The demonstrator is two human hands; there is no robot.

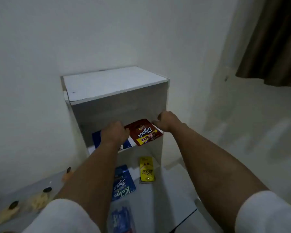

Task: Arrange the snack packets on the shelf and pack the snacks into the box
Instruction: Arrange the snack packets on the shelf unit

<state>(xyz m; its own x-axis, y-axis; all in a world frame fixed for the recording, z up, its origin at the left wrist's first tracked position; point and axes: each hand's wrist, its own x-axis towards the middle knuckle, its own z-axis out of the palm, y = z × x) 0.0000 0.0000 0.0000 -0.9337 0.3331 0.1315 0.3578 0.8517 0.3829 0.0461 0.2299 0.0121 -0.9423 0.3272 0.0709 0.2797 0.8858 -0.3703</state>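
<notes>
Both hands, left hand (114,132) and right hand (165,121), pinch my red packet (144,132) at the shelf (115,84) board's right front corner; next I release it flat.

Red packet (144,132) reads "Share it"; blue packet (123,184) perhaps "Kalpa".

White shelf (114,84) against wall. Upper board: red packet (144,132), gripped at far corners by left hand (114,132) and right hand (166,121); blue packet (97,137) beside it. Floor: blue Kalpa packet (123,183), yellow packet (146,169).
</notes>
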